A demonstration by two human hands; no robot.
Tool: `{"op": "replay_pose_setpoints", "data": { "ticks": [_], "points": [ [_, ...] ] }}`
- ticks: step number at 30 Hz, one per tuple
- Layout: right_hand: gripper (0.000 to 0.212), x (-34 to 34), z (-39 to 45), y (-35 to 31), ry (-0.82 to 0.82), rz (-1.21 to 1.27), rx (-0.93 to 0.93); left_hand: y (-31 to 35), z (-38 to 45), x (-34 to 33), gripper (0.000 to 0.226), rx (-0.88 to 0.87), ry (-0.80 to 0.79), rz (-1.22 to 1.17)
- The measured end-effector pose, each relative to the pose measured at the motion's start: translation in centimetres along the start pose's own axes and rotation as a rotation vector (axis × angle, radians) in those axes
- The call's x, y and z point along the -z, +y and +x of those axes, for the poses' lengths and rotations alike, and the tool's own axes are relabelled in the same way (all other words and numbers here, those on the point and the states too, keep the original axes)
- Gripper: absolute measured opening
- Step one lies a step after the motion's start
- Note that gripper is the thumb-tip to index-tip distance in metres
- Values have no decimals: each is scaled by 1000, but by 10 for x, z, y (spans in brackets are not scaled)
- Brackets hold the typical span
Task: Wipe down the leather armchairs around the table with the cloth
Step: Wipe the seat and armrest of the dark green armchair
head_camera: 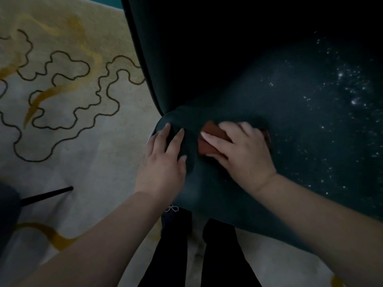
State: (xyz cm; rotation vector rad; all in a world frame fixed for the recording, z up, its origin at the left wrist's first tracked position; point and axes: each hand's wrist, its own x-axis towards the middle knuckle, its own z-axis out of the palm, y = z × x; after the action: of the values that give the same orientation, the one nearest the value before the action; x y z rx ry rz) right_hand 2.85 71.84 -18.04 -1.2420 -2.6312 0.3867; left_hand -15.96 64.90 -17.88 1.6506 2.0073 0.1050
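Note:
A dark green leather armchair (290,112) fills the right and upper part of the view, its seat speckled with pale specks. My right hand (242,154) presses a reddish-brown cloth (209,139) onto the seat near the armrest's front end. Most of the cloth is hidden under my palm. My left hand (163,160) lies flat with fingers spread over the rounded front of the armrest (186,129), holding nothing else.
A cream rug (68,112) with dark squiggly lines and mustard streaks covers the floor to the left. A dark chair leg (47,194) slants in at lower left. My legs in black trousers (196,255) stand against the chair's front edge.

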Motion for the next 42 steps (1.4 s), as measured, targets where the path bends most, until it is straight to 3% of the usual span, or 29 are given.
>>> {"op": "replay_pose_setpoints", "data": {
  "ticks": [2, 4, 7, 11, 17, 21, 23, 25, 30, 32, 37, 39, 42],
  "points": [
    [40, 5, -5, 17, 64, -61, -64, -1, -1, 1, 58, -8, -8, 6],
    [37, 8, 9, 32, 157, -86, -254, -1, 0, 2, 58, -17, -6, 11],
    [39, 0, 19, 15, 180, -15, -442, 0, 0, 1, 57, -14, -4, 22],
    [46, -11, -18, -24, 113, -11, -262, 0, 0, 1, 57, -15, -6, 44],
    [46, -8, -72, -18, 254, 5, -544, -5, 1, 4, 55, -52, -15, 59],
    [66, -32, -61, -73, 158, 95, -379, -6, 0, 4, 55, -68, -11, 40],
    [57, -38, -42, -85, 136, 77, -306, -8, 1, 5, 56, -71, -5, 10],
    [52, -34, -29, -73, 172, 42, -351, -14, 0, 7, 57, -66, 12, -14],
    [45, -15, -48, -28, 349, -49, -685, -27, -4, 11, 59, -47, -5, -34],
    [48, -20, -53, -42, 332, -45, -669, -25, -5, 11, 59, -58, -3, -31],
    [55, -31, -42, -59, 188, -39, -331, -10, -8, 2, 57, -142, 32, 52],
    [51, -23, -43, -37, 222, -87, -350, -3, -8, -2, 57, -190, 52, 96],
    [46, -6, -65, 9, 311, -137, -608, 9, -3, -6, 56, -228, 74, 110]
  ]
}}
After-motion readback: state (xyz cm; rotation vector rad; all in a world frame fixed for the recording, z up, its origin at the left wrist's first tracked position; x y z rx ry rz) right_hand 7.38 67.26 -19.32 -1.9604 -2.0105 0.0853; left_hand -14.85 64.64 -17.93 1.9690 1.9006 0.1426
